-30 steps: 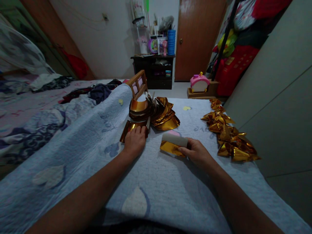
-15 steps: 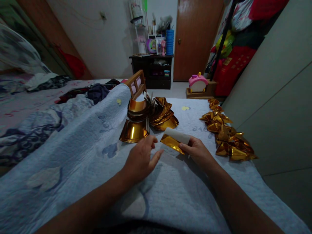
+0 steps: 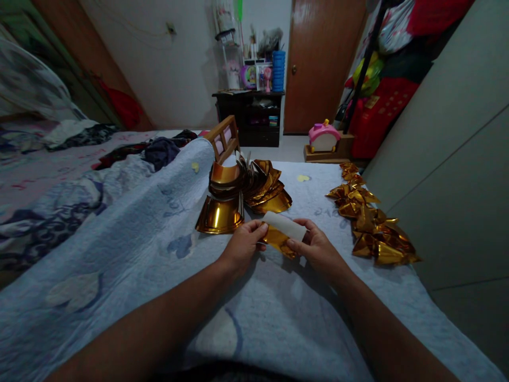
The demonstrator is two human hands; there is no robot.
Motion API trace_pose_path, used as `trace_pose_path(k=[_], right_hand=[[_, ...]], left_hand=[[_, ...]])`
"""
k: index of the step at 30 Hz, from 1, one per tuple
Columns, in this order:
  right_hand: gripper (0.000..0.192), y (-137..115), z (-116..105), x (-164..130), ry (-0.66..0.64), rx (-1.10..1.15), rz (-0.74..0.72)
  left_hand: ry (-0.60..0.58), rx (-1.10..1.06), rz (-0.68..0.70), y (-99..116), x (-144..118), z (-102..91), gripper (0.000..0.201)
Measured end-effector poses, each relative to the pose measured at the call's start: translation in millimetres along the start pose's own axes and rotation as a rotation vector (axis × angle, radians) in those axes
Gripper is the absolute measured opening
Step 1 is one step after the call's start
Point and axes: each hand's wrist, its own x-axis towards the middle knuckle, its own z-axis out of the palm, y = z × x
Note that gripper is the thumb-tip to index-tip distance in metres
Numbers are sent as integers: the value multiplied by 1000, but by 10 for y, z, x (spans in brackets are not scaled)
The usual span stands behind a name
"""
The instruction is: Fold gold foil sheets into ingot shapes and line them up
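In the head view I can see the gold sheet [image 3: 277, 237] held over the blue quilt [image 3: 258, 331], between its near and far edges, filling the gap between the two hands. Its long axis runs crosswise, roughly along the quilt's far edge, with the right end dipping a little toward the near edge; its pale strip [image 3: 284, 226] is on the far side. The left hand [image 3: 243, 245] pinches the left end and the right hand [image 3: 319, 246] grips the right, so neither is nearer. Just beyond the left hand sits a gold stack [image 3: 220, 215]; folded gold pieces [image 3: 368, 223] line the quilt's right edge
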Motion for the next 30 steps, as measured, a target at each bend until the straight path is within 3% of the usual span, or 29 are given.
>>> trace_pose_path(k=[4, 10, 12, 15, 19, 21, 30], right_hand=[[61, 0, -107, -22, 94, -226, -212], [87, -33, -89, -103, 117, -900, -689], [83, -46, -23, -131, 128, -1042, -780], [61, -68, 51, -159, 118, -1178, -859], [22, -77, 73, -153, 29, -1267, -868], [12, -57, 73, -131, -29, -1300, -838], [9, 40, 113, -91, -242, -1383, -562]], left_hand=[[14, -61, -5, -51, 18, 27, 27], [26, -119, -30, -75, 29, 24, 35], [25, -125, -11, -89, 42, 13, 38], [17, -94, 30, -112, 64, -1, 38], [-15, -14, 83, -130, 77, -8, 38], [-32, 51, 138, -131, 77, -10, 34], [-2, 774, 391, -142, 100, -59, 18]])
